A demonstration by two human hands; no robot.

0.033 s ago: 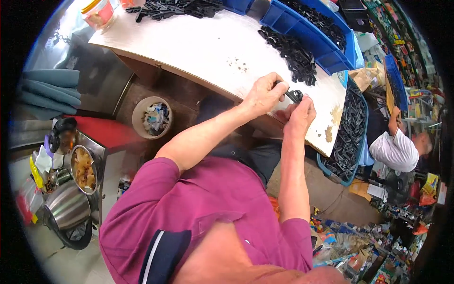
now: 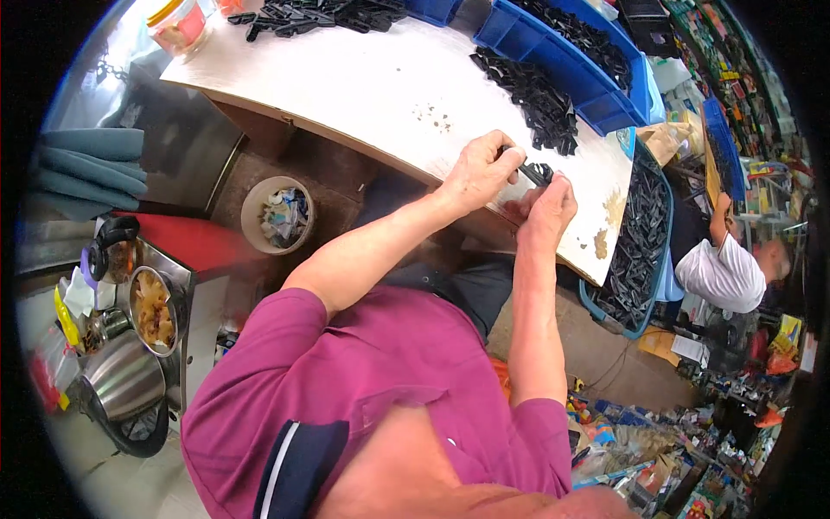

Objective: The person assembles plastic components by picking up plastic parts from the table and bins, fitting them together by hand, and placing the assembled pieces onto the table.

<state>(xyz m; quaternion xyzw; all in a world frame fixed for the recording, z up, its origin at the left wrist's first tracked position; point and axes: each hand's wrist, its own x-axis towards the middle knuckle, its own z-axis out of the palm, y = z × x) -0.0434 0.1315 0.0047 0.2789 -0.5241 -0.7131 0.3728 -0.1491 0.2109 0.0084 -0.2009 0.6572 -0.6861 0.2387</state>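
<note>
Over the near edge of the white table (image 2: 346, 91), both my hands hold a small, narrow black plastic piece (image 2: 537, 174). Its left end is pinched between the thumb and fingers of my left hand (image 2: 484, 173). My right hand (image 2: 549, 208) is closed on the other end, with the thumb uppermost. Fingers cover part of the piece, so its full shape is hidden. Just beyond my hands lies a loose heap of similar black pieces (image 2: 536, 99). Another pile of black pieces (image 2: 320, 16) rests on the table's far left.
A blue divided bin (image 2: 596, 108) holding black pieces stands behind the heap. At the table's right end is a teal crate (image 2: 631, 324) full of them. A waste bucket (image 2: 251, 229) sits below left, near a kettle (image 2: 125, 376). A person in white (image 2: 722, 275) is at far right.
</note>
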